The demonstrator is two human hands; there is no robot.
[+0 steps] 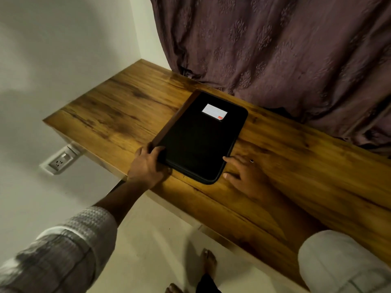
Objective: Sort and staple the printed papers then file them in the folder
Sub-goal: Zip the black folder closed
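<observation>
Folder (201, 140) in play, and the scene is sized up from the biggest thing down. A mauve patterned curtain (285, 49) is hung behind, and below it a long wooden desk (118, 106) is run along the wall.

On that desk the black folder is laid flat and closed, its far edge close to the curtain. A brown spine is seen along its left side, and what looks like a zip track around the rim. It is judged stiff and padded, of modest weight, with a matte cover unlikely to slip (no printed papers or stapler are shown, so its contents cannot be told). The spine edge and the corners are judged the firm places to be taken. The zip would likely have to be run before anything is filed.

The left hand (148, 166) is curled round the near left corner, at the spine's end. The right hand (245, 172) is spread flat on the desk, fingertips at the near right edge; contact cannot be confirmed. A white label (214, 111) is stuck near the folder's far end, and a ring (251, 160) is worn on the right hand.
</observation>
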